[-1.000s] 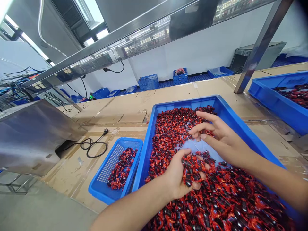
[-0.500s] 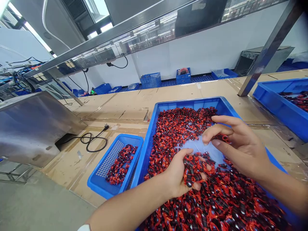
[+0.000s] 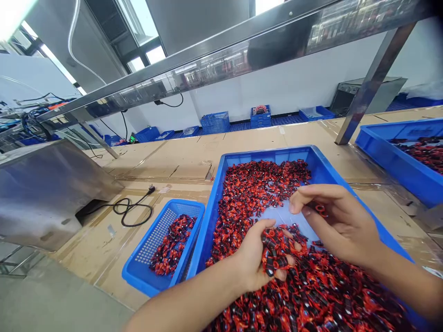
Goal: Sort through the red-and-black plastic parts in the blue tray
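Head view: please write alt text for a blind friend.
A left hand cups small red-and-black parts over a blue tray of them; the right hand curls around at least one. A smaller blue basket of similar parts stands alongside.

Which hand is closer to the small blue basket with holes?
Left. The left hand is over the big tray, right of the basket; the right hand is farther right.

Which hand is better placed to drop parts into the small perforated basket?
Probably the left hand: it cups a pile of red-and-black parts and sits nearer the perforated blue basket. The right hand is farther away, with fewer parts visible in its curled fingers.
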`<state>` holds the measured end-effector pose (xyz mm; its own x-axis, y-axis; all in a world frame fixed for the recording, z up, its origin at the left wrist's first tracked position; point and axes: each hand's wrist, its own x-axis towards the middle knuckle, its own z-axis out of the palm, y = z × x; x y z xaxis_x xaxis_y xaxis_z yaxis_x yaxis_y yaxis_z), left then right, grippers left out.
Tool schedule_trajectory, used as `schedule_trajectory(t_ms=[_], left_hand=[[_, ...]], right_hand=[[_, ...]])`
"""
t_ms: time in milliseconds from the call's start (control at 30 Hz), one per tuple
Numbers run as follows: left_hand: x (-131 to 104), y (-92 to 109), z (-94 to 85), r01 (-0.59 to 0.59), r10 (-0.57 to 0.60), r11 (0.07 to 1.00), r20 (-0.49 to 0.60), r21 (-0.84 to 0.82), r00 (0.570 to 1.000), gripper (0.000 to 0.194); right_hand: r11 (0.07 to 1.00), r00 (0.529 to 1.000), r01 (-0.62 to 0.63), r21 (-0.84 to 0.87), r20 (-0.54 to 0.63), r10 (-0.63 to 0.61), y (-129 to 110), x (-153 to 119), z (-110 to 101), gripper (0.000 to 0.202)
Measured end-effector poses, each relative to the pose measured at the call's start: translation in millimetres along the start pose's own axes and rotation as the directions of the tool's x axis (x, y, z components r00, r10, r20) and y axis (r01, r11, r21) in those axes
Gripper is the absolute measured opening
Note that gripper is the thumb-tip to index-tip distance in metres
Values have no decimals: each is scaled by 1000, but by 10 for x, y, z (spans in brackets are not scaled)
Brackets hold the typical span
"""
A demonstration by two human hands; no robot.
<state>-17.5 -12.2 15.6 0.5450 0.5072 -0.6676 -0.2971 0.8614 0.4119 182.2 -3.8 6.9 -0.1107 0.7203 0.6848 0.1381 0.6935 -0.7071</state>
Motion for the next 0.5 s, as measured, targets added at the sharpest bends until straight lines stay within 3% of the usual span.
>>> schedule_trajectory(t_ms=[267,500], left_hand=[[19,-1,-24,-14,14,1000,10,-4,1000,39],[50,-6,-51,-12,13,1000,18,-24,1000,40]], right_hand=[[997,1000,-17,-79,16,19,85,86,19,35],[993,999,12,-118,36,-8,192,88,15,40]])
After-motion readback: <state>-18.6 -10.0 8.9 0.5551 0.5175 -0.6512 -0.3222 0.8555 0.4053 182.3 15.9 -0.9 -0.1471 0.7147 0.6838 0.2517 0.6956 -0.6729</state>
